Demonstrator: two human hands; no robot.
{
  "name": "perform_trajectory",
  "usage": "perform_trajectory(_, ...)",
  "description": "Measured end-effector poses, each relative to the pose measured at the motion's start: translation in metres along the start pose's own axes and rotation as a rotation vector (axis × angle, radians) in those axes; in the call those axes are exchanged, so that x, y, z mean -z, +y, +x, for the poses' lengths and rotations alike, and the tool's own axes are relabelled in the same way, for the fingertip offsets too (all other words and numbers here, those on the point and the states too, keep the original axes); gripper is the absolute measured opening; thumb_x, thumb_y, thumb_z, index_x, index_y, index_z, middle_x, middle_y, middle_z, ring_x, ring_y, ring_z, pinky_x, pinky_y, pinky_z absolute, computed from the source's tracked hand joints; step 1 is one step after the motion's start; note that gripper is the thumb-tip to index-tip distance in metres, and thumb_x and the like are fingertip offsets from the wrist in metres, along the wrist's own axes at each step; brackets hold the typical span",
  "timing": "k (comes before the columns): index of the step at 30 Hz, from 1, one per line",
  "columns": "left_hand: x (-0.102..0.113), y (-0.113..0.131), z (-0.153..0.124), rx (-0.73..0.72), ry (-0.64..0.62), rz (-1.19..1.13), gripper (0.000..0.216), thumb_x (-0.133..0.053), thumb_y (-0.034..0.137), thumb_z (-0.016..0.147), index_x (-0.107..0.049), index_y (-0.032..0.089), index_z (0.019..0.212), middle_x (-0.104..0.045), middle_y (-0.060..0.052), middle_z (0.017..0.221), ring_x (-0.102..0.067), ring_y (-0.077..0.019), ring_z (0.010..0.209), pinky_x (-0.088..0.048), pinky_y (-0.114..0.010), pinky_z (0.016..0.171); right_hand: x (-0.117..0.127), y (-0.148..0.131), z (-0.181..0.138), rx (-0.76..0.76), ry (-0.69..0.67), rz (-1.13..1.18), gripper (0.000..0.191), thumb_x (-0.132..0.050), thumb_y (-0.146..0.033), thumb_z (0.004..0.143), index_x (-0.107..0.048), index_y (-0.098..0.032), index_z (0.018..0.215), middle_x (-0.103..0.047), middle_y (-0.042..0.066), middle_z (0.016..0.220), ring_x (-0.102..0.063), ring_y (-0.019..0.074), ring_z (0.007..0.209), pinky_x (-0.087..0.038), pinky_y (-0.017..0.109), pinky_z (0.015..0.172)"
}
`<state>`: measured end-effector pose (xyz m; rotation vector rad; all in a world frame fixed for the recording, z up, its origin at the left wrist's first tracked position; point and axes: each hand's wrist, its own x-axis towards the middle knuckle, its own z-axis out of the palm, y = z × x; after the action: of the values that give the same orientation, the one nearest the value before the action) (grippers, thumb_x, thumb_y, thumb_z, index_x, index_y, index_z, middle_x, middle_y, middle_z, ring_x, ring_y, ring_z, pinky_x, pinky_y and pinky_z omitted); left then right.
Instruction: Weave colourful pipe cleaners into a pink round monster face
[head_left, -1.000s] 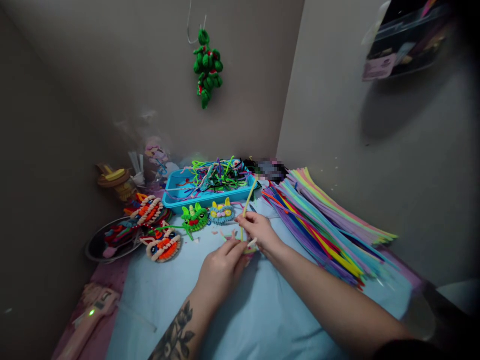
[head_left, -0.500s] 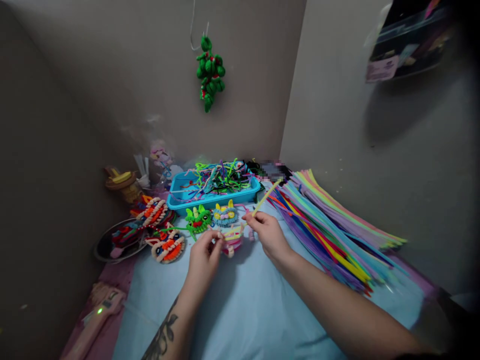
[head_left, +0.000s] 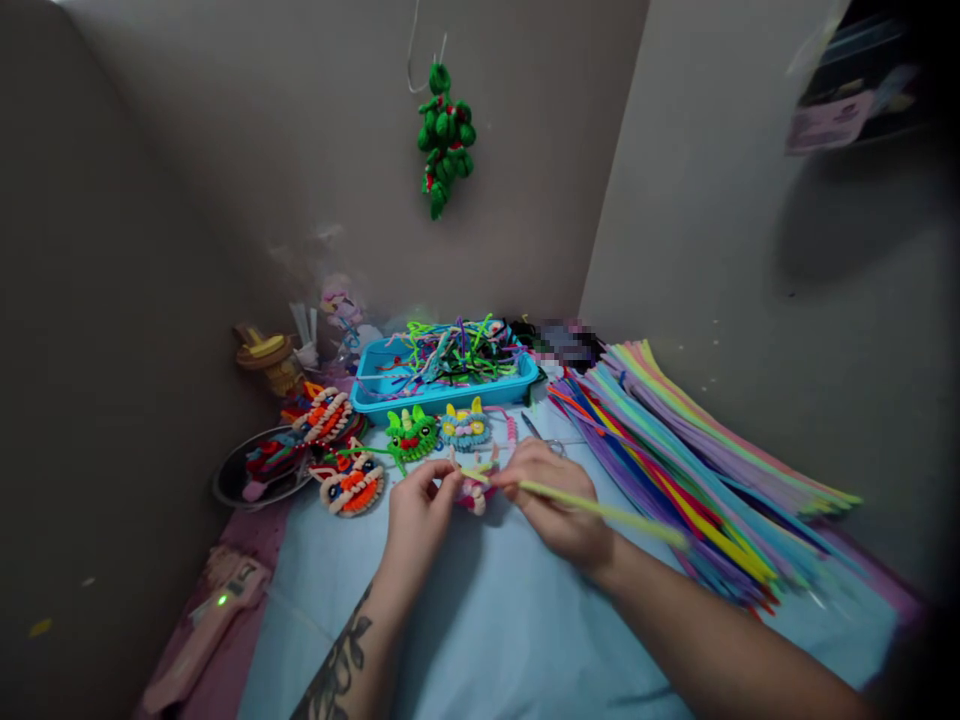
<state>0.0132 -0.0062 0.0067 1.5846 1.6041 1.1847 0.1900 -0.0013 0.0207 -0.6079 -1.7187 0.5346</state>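
Note:
My left hand [head_left: 424, 502] is closed in a pinch at the left edge of a small pink pipe-cleaner figure [head_left: 474, 499], partly hidden between my hands. My right hand [head_left: 559, 505] pinches a pale yellow pipe cleaner [head_left: 604, 509]. One end lies across the top of the pink figure by my left fingertips; the long tail sticks out to the right over my right wrist. Just behind the figure sit a green pipe-cleaner animal head [head_left: 412, 436] and a blue one with yellow ears [head_left: 464, 428]. An orange and cream head [head_left: 352, 487] lies left of my left hand.
A blue tray [head_left: 405, 408] of pipe-cleaner scraps stands at the back. Scissors [head_left: 534, 428] lie behind my right hand. Bundles of coloured pipe cleaners [head_left: 675, 450] spread on the right. At left are a round bowl [head_left: 225, 490] and a pink handheld device [head_left: 206, 635] with a green light.
My right hand has turned over and moved in close to the pink figure. The yellow pipe cleaner's tail swung from pointing up and away to pointing right. The view shifted slightly left.

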Motion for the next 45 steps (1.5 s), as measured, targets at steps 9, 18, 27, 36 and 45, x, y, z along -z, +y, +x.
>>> perform_trajectory(9,0.004,-0.004,0.005,0.092,-0.063,-0.225,0.014,-0.063,0.029,0.069,-0.062,0.015,0.065,-0.060,0.001,0.061,-0.054,-0.0135,0.060,-0.042,-0.023,0.058,-0.022,-0.008,-0.012,0.436,-0.479,-0.119,0.030,-0.043,-0.007,0.081,-0.063,-0.022,0.099,-0.068,0.003,0.070,-0.059,0.0164,0.067,-0.047,0.030,0.067)
perform_trajectory(18,0.002,0.001,0.002,-0.133,-0.093,-0.085,0.013,-0.058,0.025,0.075,-0.064,0.017,0.068,-0.058,-0.002,0.072,-0.056,-0.0154,0.071,-0.045,-0.024,0.064,-0.014,0.016,-0.006,-0.068,-0.117,-0.344,0.016,-0.059,-0.017,0.080,-0.067,-0.024,0.092,-0.058,0.009,0.109,-0.047,0.0258,0.112,-0.039,0.047,0.096)
perform_trajectory(27,-0.010,-0.004,-0.005,0.042,-0.095,-0.221,0.014,-0.053,0.031,0.082,-0.048,0.019,0.089,-0.056,0.004,0.069,-0.057,-0.0112,0.054,-0.046,-0.023,0.052,-0.027,0.029,-0.009,-0.288,-0.166,-0.305,0.014,-0.057,-0.019,0.082,-0.065,-0.020,0.070,-0.055,0.008,0.106,-0.047,0.0243,0.108,-0.039,0.044,0.094)
perform_trajectory(36,-0.019,0.001,-0.016,-0.046,-0.137,-0.047,0.040,-0.070,0.022,0.068,-0.045,0.020,0.099,-0.060,0.001,0.083,-0.060,-0.0128,0.066,-0.047,-0.023,0.057,-0.028,0.036,-0.008,-0.504,-0.084,-0.102,0.016,-0.060,-0.023,0.079,-0.064,-0.018,0.065,-0.053,0.006,0.097,-0.055,0.0194,0.094,-0.042,0.034,0.087)
perform_trajectory(45,0.001,-0.004,-0.004,-0.261,-0.043,0.166,0.008,-0.055,0.016,0.081,-0.063,0.018,0.077,-0.064,-0.002,0.075,-0.059,-0.0154,0.072,-0.045,-0.026,0.068,-0.016,0.033,0.000,-0.465,-0.158,-0.048,0.015,-0.059,-0.020,0.079,-0.064,-0.019,0.064,-0.051,0.005,0.097,-0.053,0.0191,0.098,-0.045,0.031,0.081)
